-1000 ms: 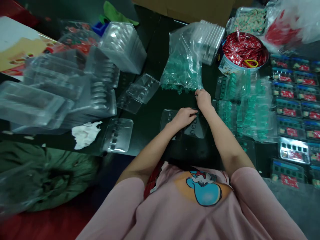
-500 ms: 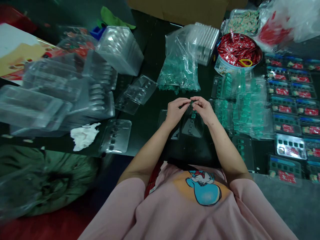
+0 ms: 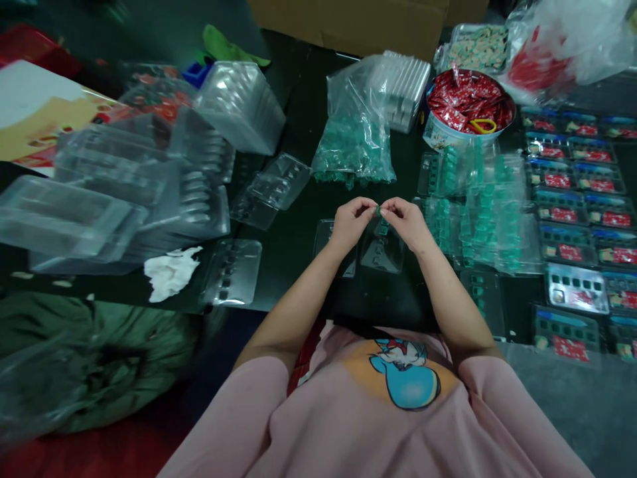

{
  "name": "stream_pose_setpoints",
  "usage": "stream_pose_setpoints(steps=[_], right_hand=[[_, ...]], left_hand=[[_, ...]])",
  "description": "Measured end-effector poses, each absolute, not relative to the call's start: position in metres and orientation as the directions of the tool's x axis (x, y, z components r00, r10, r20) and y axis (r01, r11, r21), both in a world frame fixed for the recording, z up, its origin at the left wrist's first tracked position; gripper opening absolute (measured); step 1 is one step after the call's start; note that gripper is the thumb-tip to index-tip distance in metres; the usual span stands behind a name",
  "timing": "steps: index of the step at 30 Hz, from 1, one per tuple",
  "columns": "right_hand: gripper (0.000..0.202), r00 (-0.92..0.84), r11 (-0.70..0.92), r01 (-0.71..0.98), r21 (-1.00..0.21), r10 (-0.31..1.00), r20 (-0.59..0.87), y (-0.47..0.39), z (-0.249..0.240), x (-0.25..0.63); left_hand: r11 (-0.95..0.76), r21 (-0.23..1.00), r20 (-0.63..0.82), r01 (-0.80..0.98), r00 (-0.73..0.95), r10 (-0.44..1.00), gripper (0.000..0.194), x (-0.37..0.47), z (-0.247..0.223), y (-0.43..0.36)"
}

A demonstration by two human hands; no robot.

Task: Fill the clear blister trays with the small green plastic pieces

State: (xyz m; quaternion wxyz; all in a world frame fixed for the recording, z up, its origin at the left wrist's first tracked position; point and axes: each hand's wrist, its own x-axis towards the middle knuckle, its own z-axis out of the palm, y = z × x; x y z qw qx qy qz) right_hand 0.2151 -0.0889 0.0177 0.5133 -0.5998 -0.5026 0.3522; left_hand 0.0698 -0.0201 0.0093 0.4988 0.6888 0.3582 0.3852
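My left hand (image 3: 350, 223) and my right hand (image 3: 407, 222) meet in front of me, fingertips pinched together on a small green plastic piece (image 3: 377, 210). The fingers mostly cover it. Just below them lies a clear plastic blister tray (image 3: 381, 257), with a green piece (image 3: 383, 228) seated near its upper end and open slots below. Another clear tray (image 3: 324, 232) sits partly hidden under my left forearm. Beyond my hands stands an open clear bag (image 3: 354, 143) of many green pieces, some spilling at its mouth.
Stacked clear trays (image 3: 107, 212) fill the left, near a crumpled white tissue (image 3: 170, 273). To the right are trays filled with green pieces (image 3: 492, 212), then rows of packed trays (image 3: 567, 252). A round tin (image 3: 448, 136) holds red packets and a yellow-handled tool.
Both hands stay together at nearly the same spot, with the fingertips shifted slightly around the green piece. The whole view has moved a little.
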Motion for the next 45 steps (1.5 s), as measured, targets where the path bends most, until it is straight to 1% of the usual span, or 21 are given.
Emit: stream_pose_setpoints(steps=[2, 5, 10, 13, 15, 17, 19, 21, 22, 24, 27, 31, 35, 41, 45], right_hand=[[0.015, 0.23, 0.016, 0.142, -0.99, 0.972, 0.049, -0.088, 0.014, 0.215], [0.016, 0.23, 0.003, 0.107, -0.994, 0.973, 0.028, -0.088, 0.011, 0.213], [0.015, 0.277, 0.007, 0.202, -0.979, 0.959, 0.064, -0.09, 0.016, 0.207], [0.016, 0.226, 0.035, 0.283, -0.958, 0.969, 0.102, -0.092, 0.021, 0.204], [0.02, 0.18, 0.049, 0.285, -0.957, 0.978, 0.104, -0.093, 0.023, 0.204], [0.025, 0.172, 0.032, 0.2, -0.979, 0.983, 0.068, -0.094, 0.021, 0.205], [0.031, 0.202, -0.023, 0.046, -0.999, 0.979, -0.013, -0.095, 0.017, 0.205], [0.036, 0.226, -0.091, -0.118, -0.989, 0.967, -0.116, -0.096, 0.012, 0.204], [0.038, 0.226, -0.12, -0.188, -0.975, 0.961, -0.161, -0.096, 0.011, 0.203], [0.04, 0.22, -0.155, -0.293, -0.943, 0.949, -0.224, -0.097, 0.009, 0.202], [0.041, 0.226, -0.178, -0.369, -0.912, 0.935, -0.273, -0.098, 0.01, 0.2], [0.037, 0.249, -0.193, -0.37, -0.909, 0.922, -0.297, -0.098, 0.01, 0.199], [0.034, 0.266, -0.175, -0.347, -0.921, 0.924, -0.275, -0.1, 0.008, 0.197], [0.028, 0.294, -0.15, -0.183, -0.972, 0.935, -0.2, -0.108, 0.01, 0.203], [0.025, 0.353, -0.119, -0.139, -0.983, 0.921, -0.162, -0.111, 0.014, 0.213]], left_hand=[[-0.226, 0.968, 0.152, 0.11, 0.46, 0.875, 0.011, 0.068, 0.01, -0.02], [-0.212, 0.97, 0.133, 0.123, 0.464, 0.876, 0.011, 0.067, 0.009, -0.022], [-0.21, 0.972, 0.143, 0.105, 0.445, 0.884, 0.009, 0.069, 0.004, -0.021], [-0.181, 0.979, 0.123, 0.094, 0.435, 0.892, 0.007, 0.07, 0.0, -0.019], [-0.134, 0.988, 0.088, 0.08, 0.421, 0.903, 0.005, 0.07, -0.003, -0.018], [-0.047, 0.998, 0.03, 0.031, 0.41, 0.912, 0.004, 0.07, -0.005, -0.018], [0.046, 0.998, -0.023, -0.047, 0.412, 0.911, 0.005, 0.071, -0.007, -0.019], [0.083, 0.991, -0.03, -0.11, 0.414, 0.91, 0.004, 0.072, -0.007, -0.021], [0.072, 0.99, -0.014, -0.124, 0.413, 0.91, 0.003, 0.073, -0.007, -0.022], [0.011, 0.993, 0.042, -0.121, 0.422, 0.906, 0.008, 0.074, -0.007, -0.024], [-0.099, 0.99, 0.135, -0.101, 0.458, 0.879, 0.018, 0.074, -0.005, -0.027], [-0.23, 0.973, 0.202, -0.004, 0.488, 0.849, 0.029, 0.072, 0.0, -0.03], [-0.351, 0.93, 0.264, 0.106, 0.468, 0.843, 0.022, 0.069, 0.005, -0.032], [-0.355, 0.924, 0.242, 0.14, 0.504, 0.829, 0.026, 0.062, 0.006, -0.03], [-0.362, 0.914, 0.209, 0.182, 0.551, 0.808, 0.029, 0.056, -0.007, -0.035]])
